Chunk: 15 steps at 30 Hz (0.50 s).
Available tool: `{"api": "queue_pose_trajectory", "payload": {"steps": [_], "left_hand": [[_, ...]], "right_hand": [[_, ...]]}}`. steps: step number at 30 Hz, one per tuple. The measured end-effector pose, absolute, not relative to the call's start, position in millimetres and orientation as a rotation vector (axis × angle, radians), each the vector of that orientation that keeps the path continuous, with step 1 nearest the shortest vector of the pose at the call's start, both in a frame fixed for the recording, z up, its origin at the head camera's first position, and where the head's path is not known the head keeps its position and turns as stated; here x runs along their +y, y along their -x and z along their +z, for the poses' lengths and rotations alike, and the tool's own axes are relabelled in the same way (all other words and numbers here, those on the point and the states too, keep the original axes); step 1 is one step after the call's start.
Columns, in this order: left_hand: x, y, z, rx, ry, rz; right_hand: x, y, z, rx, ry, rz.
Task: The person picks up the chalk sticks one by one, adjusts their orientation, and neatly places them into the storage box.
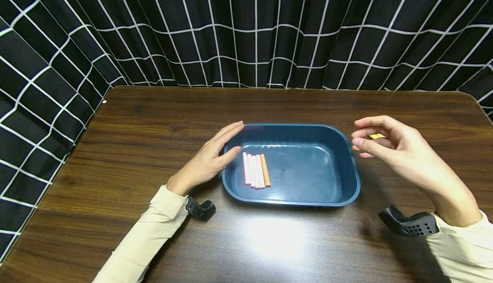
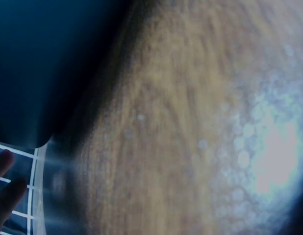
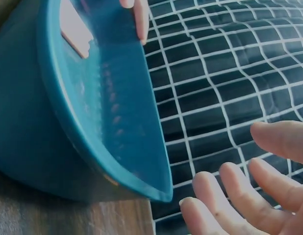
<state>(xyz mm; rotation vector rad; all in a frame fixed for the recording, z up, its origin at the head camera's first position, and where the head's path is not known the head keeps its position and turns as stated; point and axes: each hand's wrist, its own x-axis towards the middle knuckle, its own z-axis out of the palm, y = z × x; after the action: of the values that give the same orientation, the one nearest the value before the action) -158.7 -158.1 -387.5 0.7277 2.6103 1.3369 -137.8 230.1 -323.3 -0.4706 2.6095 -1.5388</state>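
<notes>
A blue plastic basin [image 1: 304,204] stands on the table, with a row of chalk sticks [image 1: 255,171] lying side by side on the left of its floor. Most sticks are pale pink and the rightmost is orange. My left hand [image 1: 209,156] rests at the basin's left rim, fingers extended and thumb reaching over the edge. To the right of the basin hovers my right hand [image 1: 396,146], its fingers loosely bent and apart from the rim. Between those fingers a small yellow piece [image 1: 376,136] shows, mostly hidden; the right wrist view shows nothing held at the fingertips.
The brown wooden table [image 1: 154,116] extends around the basin. A black curtain with a white grid [image 1: 254,30] hangs behind it and along the left side. A tiny white bit [image 1: 104,101] lies at the table's far left edge.
</notes>
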Motion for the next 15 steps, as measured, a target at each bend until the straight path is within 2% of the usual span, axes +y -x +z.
{"api": "queue_pose_trajectory", "payload": {"steps": [15], "left_hand": [[-158.2,158.4,-387.7,2.608,-0.732,1.337]], "right_hand": [[252.5,149.6,-337.7,2.674,0.457,-1.493]]}}
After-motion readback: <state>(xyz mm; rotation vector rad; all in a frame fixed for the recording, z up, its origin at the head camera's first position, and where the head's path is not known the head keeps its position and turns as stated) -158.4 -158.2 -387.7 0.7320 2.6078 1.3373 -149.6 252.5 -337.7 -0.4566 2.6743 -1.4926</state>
